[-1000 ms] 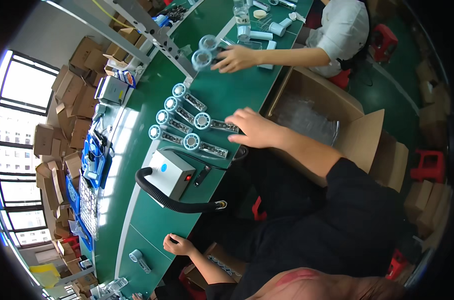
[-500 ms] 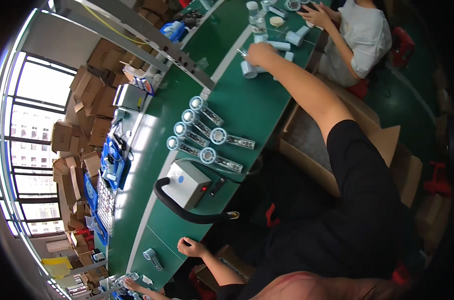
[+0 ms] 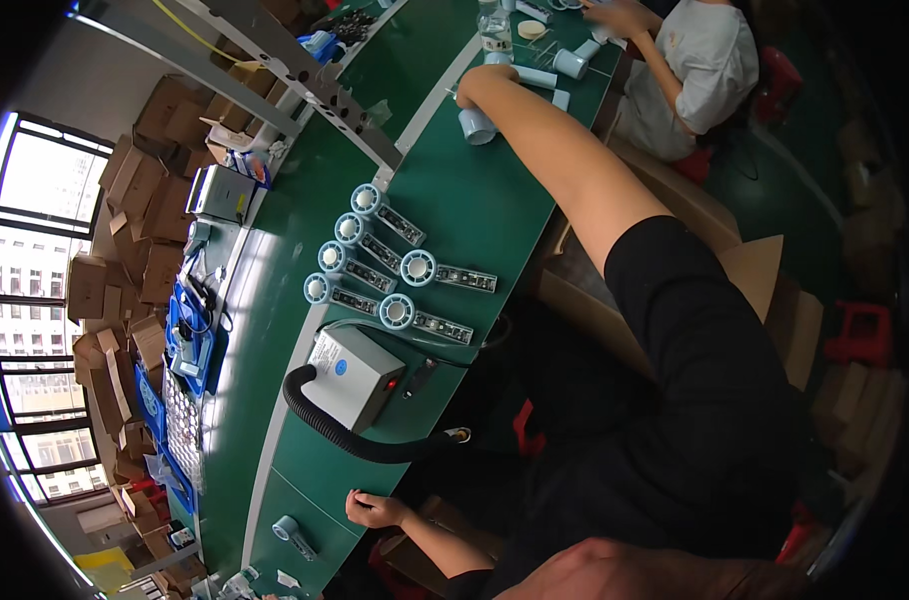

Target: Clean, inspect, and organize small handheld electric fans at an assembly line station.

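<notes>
My right arm stretches to the far end of the green table [image 3: 475,190]. My right hand [image 3: 483,80] is curled there beside a light-blue cup-shaped part [image 3: 477,126] and below a clear bottle [image 3: 495,28]. Something thin shows at its fingertips; I cannot make it out. My left hand [image 3: 373,508], fingers curled closed, is at the near table edge, and anything inside is hidden. Between my hands lie several light-blue round-headed housings [image 3: 418,268], their long handles showing inner parts. Another such housing [image 3: 293,535] lies beyond my left hand.
A grey box [image 3: 353,378] with a red-lit switch and black corrugated hose [image 3: 345,440] stands between my hands. Across the table are blue trays [image 3: 197,335] and a metal upright [image 3: 295,85]. A co-worker [image 3: 700,75] sits at upper right. An open carton [image 3: 585,315] stands below the table edge.
The view has shifted, so the table's things appear farther left. My right hand remains curled among the parts at the far end; my left hand stays closed by the edge.
</notes>
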{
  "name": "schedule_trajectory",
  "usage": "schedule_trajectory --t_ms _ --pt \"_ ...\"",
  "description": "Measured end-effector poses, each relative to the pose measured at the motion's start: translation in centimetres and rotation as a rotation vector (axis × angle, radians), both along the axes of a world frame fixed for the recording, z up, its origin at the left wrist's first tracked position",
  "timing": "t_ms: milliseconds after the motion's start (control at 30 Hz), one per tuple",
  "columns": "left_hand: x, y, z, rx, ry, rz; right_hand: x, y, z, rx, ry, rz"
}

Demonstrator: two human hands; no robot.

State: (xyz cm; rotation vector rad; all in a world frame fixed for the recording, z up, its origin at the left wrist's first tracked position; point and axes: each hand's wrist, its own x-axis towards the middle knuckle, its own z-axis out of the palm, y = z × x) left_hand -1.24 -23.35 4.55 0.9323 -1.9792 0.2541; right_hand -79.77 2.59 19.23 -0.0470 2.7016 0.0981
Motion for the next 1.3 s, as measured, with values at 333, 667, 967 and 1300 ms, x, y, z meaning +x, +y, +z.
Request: schedule_trajectory --t_ms 333,667,967,1300 --pt "13.6 -12.3 -13.7 0.597 1.177 -0.495 2.4 -5.6 -0.4 -0.099 0.31 0.158" --pt "0.6 -0.4 0.9 0.095 0.053 -0.016 11.5 19.4 -7.2 -0.669 0.795 -0.265" --pt "-0.4 -0.2 -0.1 0.233 -0.055 -0.085 47.6 62.2 -11.6 -1.003 1.123 -1.342" --pt "-0.8 0.4 -0.1 0.174 -0.117 0.089 52.5 67.4 -44.6 -0.52 0.73 -1.559"
